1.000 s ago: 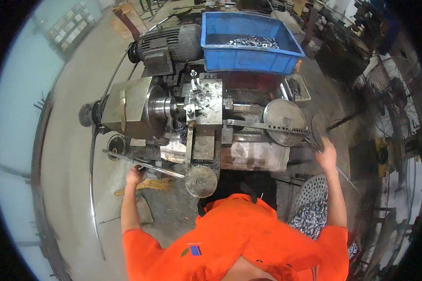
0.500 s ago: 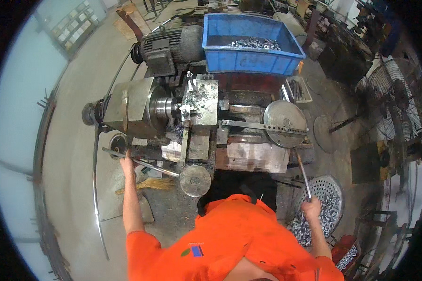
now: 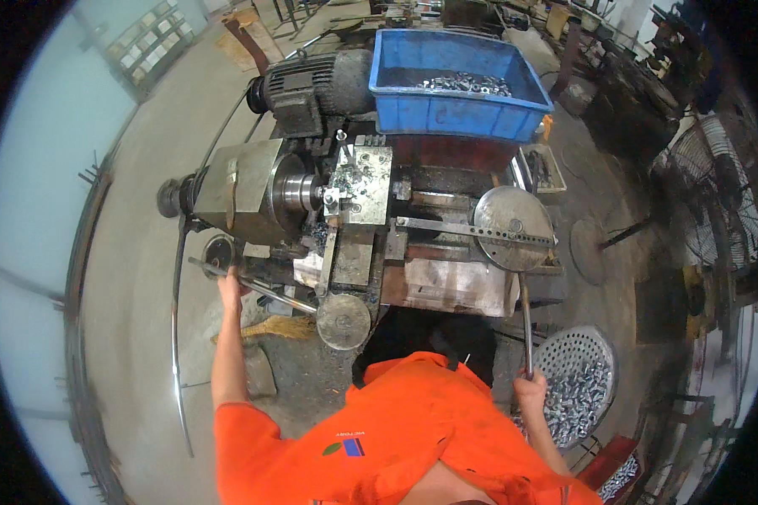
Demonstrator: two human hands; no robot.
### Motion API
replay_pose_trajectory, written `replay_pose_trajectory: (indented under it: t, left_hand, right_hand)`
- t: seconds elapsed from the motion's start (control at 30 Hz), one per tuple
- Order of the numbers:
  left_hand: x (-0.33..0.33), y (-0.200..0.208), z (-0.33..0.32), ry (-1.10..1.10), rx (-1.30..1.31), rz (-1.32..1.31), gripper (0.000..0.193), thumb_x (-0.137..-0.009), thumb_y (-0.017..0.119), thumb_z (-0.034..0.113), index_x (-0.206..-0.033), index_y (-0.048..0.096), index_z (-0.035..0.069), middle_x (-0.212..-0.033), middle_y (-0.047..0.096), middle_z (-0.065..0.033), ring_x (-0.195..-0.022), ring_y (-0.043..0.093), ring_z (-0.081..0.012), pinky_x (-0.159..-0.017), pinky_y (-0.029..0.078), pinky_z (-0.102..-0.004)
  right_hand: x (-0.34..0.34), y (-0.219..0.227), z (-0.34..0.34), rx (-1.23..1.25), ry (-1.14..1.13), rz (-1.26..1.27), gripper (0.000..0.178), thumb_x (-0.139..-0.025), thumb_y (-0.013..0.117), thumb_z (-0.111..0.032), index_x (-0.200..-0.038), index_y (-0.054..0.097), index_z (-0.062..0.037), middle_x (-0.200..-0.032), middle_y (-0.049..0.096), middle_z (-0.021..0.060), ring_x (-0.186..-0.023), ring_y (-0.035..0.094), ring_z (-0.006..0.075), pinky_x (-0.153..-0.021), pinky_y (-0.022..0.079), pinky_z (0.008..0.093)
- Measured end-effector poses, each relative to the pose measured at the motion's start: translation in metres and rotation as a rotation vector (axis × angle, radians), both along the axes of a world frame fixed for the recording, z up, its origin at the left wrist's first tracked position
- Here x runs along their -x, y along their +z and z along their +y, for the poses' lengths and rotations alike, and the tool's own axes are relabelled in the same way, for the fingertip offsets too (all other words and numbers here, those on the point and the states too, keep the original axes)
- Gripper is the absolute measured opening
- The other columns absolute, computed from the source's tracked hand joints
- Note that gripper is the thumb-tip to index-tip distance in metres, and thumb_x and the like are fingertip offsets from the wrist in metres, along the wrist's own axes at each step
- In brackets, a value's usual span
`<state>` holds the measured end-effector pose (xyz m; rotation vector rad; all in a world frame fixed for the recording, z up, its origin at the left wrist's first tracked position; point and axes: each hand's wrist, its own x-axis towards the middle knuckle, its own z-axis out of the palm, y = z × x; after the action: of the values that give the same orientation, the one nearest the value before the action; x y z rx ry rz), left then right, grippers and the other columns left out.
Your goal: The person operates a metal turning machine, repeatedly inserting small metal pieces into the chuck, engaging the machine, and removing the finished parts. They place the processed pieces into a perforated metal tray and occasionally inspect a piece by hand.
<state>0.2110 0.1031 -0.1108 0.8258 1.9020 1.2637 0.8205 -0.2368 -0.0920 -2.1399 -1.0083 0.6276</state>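
Note:
My left hand (image 3: 231, 284) is closed round a long metal lever (image 3: 282, 298), which runs to a round disc (image 3: 344, 321) at the front of a small lathe. My right hand (image 3: 530, 391) grips a second metal lever (image 3: 526, 324), reaching down from a larger disc (image 3: 501, 206) on the right. A flat bar with a row of holes (image 3: 472, 227) links that larger disc to the machine's slide. The tool block (image 3: 364, 181) stands mid-machine, close to the round chuck (image 3: 295, 194). Whatever sits between chuck and block is too small to make out.
Behind the machine are a dark electric motor (image 3: 312, 88) and a blue bin (image 3: 459, 118) with small metal parts. A perforated basket (image 3: 556, 343) of shiny parts stands beside my right arm. Farther right is a caged fan (image 3: 707, 194). A straw broom (image 3: 282, 326) lies below my left lever.
My right hand has moved left and slightly down, swinging its lever from a slant to nearly upright. My left hand still grips its lever, almost in place. The whole view has shifted slightly.

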Motion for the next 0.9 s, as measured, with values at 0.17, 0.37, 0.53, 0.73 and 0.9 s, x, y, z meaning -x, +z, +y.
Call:
replay_pose_trajectory:
  t: [0.17, 0.37, 0.53, 0.73, 0.9]
  left_hand:
    - [-0.009, 0.013, -0.005, -0.007, 0.024, 0.025, 0.027, -0.084, 0.052, 0.023, -0.092, 0.051, -0.002, -0.067, 0.056, -0.0089, -0.049, 0.059, -0.0212, -0.041, 0.053, -0.0332]
    - [-0.007, -0.001, -0.003, -0.002, -0.037, -0.067, 0.024, -0.086, 0.049, 0.021, -0.095, 0.051, -0.001, -0.073, 0.056, -0.0088, -0.056, 0.061, -0.0212, -0.043, 0.054, -0.0340]
    - [-0.015, 0.014, -0.010, -0.150, -0.037, -0.203, 0.039, -0.087, 0.051, 0.037, -0.098, 0.052, 0.000, -0.075, 0.058, -0.0099, -0.060, 0.060, -0.0195, -0.054, 0.054, -0.0333]
    - [0.085, -0.097, -0.028, -0.194, 0.221, 0.229, 0.055, -0.081, 0.056, 0.052, -0.105, 0.058, 0.002, -0.091, 0.065, -0.0170, -0.081, 0.063, -0.0271, -0.070, 0.049, -0.0385]
    - [0.015, -0.082, -0.040, -0.801, 0.500, 1.199, 0.051, -0.082, 0.051, 0.053, -0.102, 0.061, 0.007, -0.091, 0.065, -0.0165, -0.090, 0.061, -0.0334, -0.077, 0.049, -0.0417]
  right_hand:
    - [-0.027, 0.012, 0.012, 0.169, -0.046, -0.212, 0.035, -0.060, 0.057, -0.018, -0.090, 0.061, -0.0003, -0.054, 0.050, 0.0116, -0.050, 0.048, 0.0197, -0.049, 0.040, 0.0354]
    - [-0.178, -0.007, 0.045, 0.423, 0.035, -0.734, 0.050, -0.063, 0.064, -0.024, -0.108, 0.058, -0.0059, -0.090, 0.062, 0.0197, -0.081, 0.060, 0.0369, -0.072, 0.048, 0.0465]
    - [-0.200, -0.017, 0.099, 0.252, -0.177, -1.122, 0.063, -0.060, 0.060, -0.027, -0.119, 0.053, -0.0079, -0.097, 0.059, 0.0159, -0.090, 0.054, 0.0338, -0.078, 0.044, 0.0447]
    - [-0.082, -0.007, 0.117, -0.217, -0.024, -0.943, 0.076, -0.056, 0.058, -0.020, -0.128, 0.042, -0.0016, -0.125, 0.047, 0.0199, -0.119, 0.040, 0.0377, -0.104, 0.026, 0.0454]
    - [-0.057, -0.029, 0.085, -0.139, 0.094, -0.660, 0.064, -0.056, 0.059, -0.014, -0.119, 0.053, -0.0025, -0.123, 0.048, 0.0217, -0.118, 0.042, 0.0376, -0.102, 0.030, 0.0436]
